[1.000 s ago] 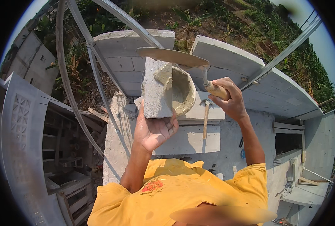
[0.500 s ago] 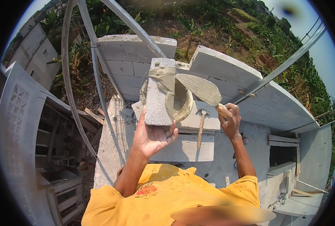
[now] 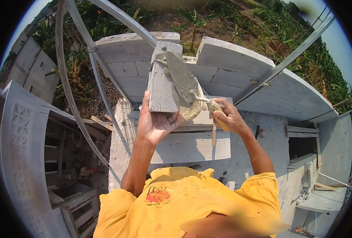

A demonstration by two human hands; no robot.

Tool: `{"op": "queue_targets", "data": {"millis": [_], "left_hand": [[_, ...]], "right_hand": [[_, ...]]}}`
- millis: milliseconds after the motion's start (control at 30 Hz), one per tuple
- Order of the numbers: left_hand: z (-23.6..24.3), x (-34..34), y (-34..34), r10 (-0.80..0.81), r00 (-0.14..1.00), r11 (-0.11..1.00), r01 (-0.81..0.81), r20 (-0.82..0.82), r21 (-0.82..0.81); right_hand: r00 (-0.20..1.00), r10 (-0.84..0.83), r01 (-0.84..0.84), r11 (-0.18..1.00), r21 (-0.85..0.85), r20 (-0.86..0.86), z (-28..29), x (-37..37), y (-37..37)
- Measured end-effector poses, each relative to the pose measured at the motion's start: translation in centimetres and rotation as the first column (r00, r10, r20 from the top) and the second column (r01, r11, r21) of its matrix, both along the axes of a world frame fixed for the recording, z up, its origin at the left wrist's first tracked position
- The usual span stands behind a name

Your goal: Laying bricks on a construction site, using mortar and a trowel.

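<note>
My left hand (image 3: 155, 126) supports a pale grey concrete block (image 3: 160, 95) at its near end, the palm turned up and the fingers underneath. The block stretches away from me, with wet mortar on its upper right side. In my right hand (image 3: 228, 116) is the handle of a trowel (image 3: 182, 77). Its mortar-coated blade lies over the far right part of the block, against the mortar there. A round mortar bucket (image 3: 192, 112) shows partly behind block and trowel. Below my right hand the wooden handle of a hammer (image 3: 214, 135) sticks out; its head is hidden.
Larger pale blocks (image 3: 191, 148) lie in front of me. Beyond them runs a block wall (image 3: 231, 85) with a gap in its top course. Metal poles (image 3: 116, 16) slant across the left and right. At left, the concrete ledge (image 3: 118, 154) borders a deep drop with timber below.
My right hand has moved left and nearer, turning the trowel so its blade now lies over the block. My left hand and the block have shifted slightly left and tilted.
</note>
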State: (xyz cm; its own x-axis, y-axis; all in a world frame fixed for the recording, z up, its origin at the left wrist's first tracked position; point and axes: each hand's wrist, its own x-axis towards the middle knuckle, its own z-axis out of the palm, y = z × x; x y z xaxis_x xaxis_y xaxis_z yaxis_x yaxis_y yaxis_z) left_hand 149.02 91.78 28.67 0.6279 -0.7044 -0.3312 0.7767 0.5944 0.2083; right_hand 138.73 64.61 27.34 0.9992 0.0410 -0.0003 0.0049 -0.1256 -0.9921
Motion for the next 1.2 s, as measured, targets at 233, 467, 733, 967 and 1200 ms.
{"op": "queue_targets", "data": {"millis": [233,467,733,967,1200], "left_hand": [[-0.5,4.8,2.2,0.020,0.869,0.823,-0.295,0.494,0.486],[-0.9,6.6,0.9,0.055,0.735,0.583,-0.573,0.675,0.576],[-3.3,6.0,0.3,-0.046,0.743,0.528,-0.549,0.668,0.648],[-2.6,5.8,0.4,-0.056,0.865,0.666,-0.339,0.499,0.664],[-0.8,3.7,-1.3,0.079,0.993,0.926,-0.104,0.082,0.364]], "right_hand": [[0.949,-0.304,0.313,0.872,-0.377,0.083,4.0,-7.0,-2.3],[0.962,-0.139,0.273,0.564,-0.779,0.236,12.5,-2.1,-3.6],[0.988,-0.018,-0.094,0.720,-0.688,-0.154,11.3,1.3,-3.9],[0.989,-0.029,-0.053,0.841,-0.539,-0.144,8.0,-2.2,-3.9],[0.801,0.058,0.475,0.542,-0.693,0.595,0.2,-3.2,0.6]]}}
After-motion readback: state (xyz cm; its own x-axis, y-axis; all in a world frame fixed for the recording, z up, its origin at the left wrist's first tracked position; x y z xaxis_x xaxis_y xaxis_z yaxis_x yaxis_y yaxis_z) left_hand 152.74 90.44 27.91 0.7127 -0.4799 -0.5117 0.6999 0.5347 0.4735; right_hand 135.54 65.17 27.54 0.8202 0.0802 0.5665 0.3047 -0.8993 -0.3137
